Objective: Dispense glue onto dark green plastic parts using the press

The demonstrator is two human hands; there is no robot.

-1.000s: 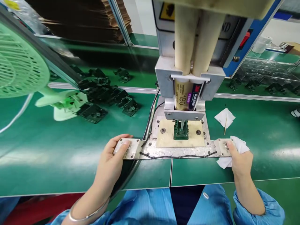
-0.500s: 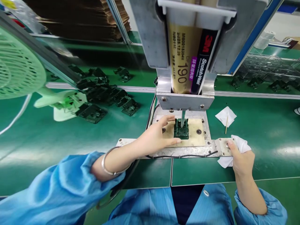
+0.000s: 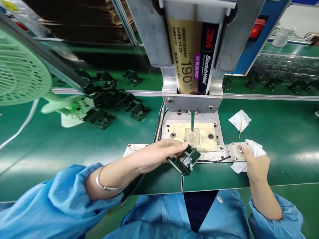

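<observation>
My left hand (image 3: 159,153) grips a dark green circuit board assembly (image 3: 186,160), tilted, in front of the metal base. Behind it, the pale fixture plate (image 3: 205,141) shows a bare square recess (image 3: 195,136). Over that recess points a thin dispensing nozzle (image 3: 192,122), below a 3M Scotch-Weld adhesive cartridge (image 3: 185,63). My right hand (image 3: 258,166) is closed around a folded white cloth (image 3: 256,148) at the base's right end. Its thumb lies at the round button on the metal button block (image 3: 238,151); whether it presses is unclear.
More board assemblies (image 3: 117,101) lie in a cluster at the left, beside a green fan (image 3: 22,73). On the right are a white wipe (image 3: 239,120) and a thin stick (image 3: 240,128). A blue machine housing (image 3: 251,53) with a lit red switch stands behind.
The board assembly has left the fixture recess and is now in my left hand, nearer me and tilted. My right hand has stayed at the button block.
</observation>
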